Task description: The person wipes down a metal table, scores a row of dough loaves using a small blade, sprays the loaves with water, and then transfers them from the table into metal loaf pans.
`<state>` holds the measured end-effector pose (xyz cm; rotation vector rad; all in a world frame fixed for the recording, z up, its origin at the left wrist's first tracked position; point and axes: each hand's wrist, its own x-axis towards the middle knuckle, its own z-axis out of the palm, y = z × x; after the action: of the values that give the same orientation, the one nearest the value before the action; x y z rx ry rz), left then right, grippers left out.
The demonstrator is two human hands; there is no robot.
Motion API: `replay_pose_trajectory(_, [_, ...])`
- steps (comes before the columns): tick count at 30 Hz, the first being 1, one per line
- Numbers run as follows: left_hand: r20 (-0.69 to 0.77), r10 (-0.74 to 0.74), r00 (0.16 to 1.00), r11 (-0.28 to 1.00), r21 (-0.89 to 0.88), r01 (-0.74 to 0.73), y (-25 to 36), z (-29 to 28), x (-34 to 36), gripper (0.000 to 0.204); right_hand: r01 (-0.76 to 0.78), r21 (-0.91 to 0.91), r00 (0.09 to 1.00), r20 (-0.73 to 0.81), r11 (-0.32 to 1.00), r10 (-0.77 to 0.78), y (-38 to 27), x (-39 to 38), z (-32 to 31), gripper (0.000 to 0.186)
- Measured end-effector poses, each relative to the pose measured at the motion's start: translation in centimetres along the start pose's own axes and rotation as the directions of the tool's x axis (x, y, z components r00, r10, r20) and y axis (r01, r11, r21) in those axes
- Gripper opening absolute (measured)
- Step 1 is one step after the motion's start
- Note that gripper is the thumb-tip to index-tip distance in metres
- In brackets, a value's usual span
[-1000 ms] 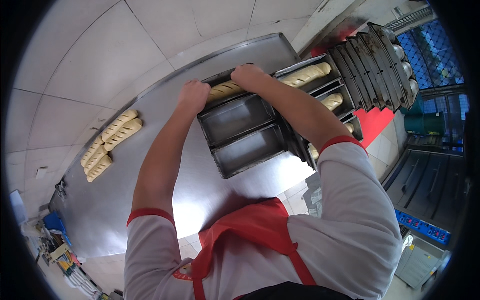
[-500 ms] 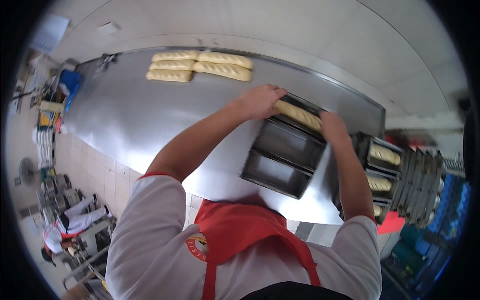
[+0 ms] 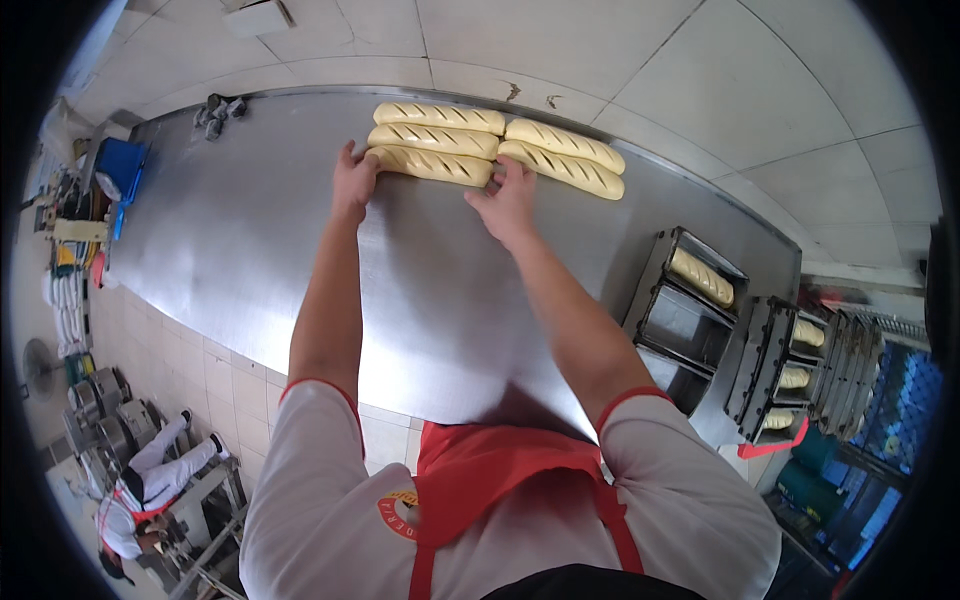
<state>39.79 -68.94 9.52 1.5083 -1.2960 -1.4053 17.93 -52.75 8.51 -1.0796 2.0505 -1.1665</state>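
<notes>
Several pale, slashed dough loaves lie in two stacks of rows at the table's far edge. The nearest loaf of the left group (image 3: pixel 430 165) lies between my two hands. At its left end is my left hand (image 3: pixel 355 183), thumb by the dough and fingers apart. My right hand (image 3: pixel 508 202) is at the other end, fingers spread, thumb apart, close to the nearer loaf of the right group (image 3: pixel 562 170). Whether the fingertips press on the dough is hard to tell. To the right, a joined set of metal loaf pans (image 3: pixel 688 325) has one dough loaf (image 3: pixel 702 277) in its farthest pan.
A steel table (image 3: pixel 250 230) runs along the tiled wall. At its right end stand more filled loaf pans (image 3: pixel 765 375) beside stacked pans (image 3: pixel 850 365). Small dark metal pieces (image 3: pixel 215 115) sit at the far left. Another person (image 3: pixel 150 490) works at lower left.
Both hands have left the pan set, where a dough loaf lies in the far pan, and moved left to the loaves at the back. The view has shifted too.
</notes>
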Motion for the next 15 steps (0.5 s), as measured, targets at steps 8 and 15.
replay_pose_trajectory(8, [0.168, 0.481, 0.861, 0.662, 0.574, -0.482, -4.2, -3.3, -3.1, 0.062, 0.004, -0.009, 0.997, -0.077, 1.0, -0.005, -4.6, -0.4, 5.9, 0.067])
replay_pose_trajectory(15, [0.472, 0.29, 0.833, 0.861, 0.251, -0.442, 8.3, 2.2, -13.3, 0.055, 0.16, 0.056, 0.985, 0.057, 0.986, -0.163, -3.7, -5.6, -13.7, 0.047])
